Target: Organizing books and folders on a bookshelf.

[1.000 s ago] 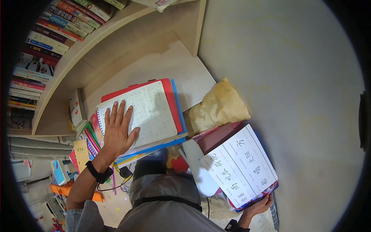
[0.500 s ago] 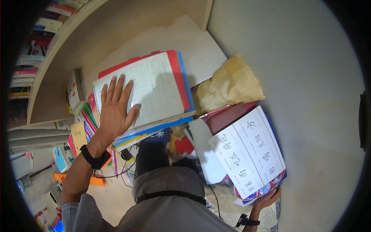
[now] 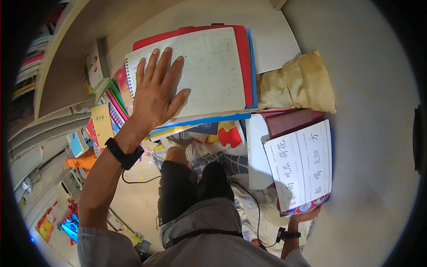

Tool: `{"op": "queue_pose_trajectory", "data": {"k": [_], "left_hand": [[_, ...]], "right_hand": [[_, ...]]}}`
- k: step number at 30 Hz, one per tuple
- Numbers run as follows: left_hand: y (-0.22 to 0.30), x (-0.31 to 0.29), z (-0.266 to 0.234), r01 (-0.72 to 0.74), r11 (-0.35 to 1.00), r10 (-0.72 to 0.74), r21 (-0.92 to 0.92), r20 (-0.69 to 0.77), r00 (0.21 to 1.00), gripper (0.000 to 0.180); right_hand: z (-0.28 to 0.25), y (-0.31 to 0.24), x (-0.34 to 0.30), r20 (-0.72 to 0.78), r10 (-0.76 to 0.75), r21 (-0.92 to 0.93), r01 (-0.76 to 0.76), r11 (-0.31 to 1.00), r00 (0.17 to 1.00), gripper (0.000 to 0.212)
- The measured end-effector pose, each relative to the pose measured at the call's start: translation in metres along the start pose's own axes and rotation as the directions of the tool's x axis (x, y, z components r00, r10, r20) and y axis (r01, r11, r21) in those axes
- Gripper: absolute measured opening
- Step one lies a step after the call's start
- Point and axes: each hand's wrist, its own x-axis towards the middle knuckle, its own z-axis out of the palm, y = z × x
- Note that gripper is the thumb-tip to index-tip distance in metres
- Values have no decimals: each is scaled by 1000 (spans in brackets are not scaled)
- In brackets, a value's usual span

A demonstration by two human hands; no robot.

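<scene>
My left hand (image 3: 158, 91) lies flat with fingers spread on a white spiral-bound notebook (image 3: 209, 71). Beneath that notebook are a red folder (image 3: 242, 58) and blue folders (image 3: 252, 66), stacked on more papers. At the lower right, my right hand (image 3: 306, 216) grips the near edge of a pile of books and papers, its fingers partly hidden under the pile. A white sheet with large handwritten characters (image 3: 302, 164) tops this pile. Below the sheet shows the edge of a red and blue printed item (image 3: 307, 206), and a dark red book (image 3: 296, 122) sticks out at the far end.
A tan cloth bundle (image 3: 298, 84) sits against the wall at the right. Books and pens crowd the left, by a yellow booklet (image 3: 102, 121) and a shelf (image 3: 66, 58). A black cable (image 3: 258, 213) runs beside my legs. Checked bedding (image 3: 233, 162) lies below the stack.
The view has shifted, so the notebook stack sits higher and farther right in the picture. My left hand stays flat on the notebook, and my right hand still grips the pile, now turned more upright.
</scene>
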Motion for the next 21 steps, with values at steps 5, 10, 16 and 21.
{"op": "queue_pose_trajectory", "data": {"k": [5,10,16,21], "left_hand": [[-7,-4,-6,-11,1000,11,22,-1,1000,65],[-1,1,-9,-7,1000,7,2,-1,1000,68],[-2,-2,4,4,1000,-4,-23,15,1000,72],[-4,-2,-11,3,996,-9,-86,-60,998,70]], "right_hand": [[7,-18,2,-31,71,17,-70,997,997,95],[-17,0,1,-30,-23,-234,16,972,999,72],[2,1,1,-85,123,-253,-141,957,989,75],[-8,-20,12,58,166,-104,-160,982,984,47]]}}
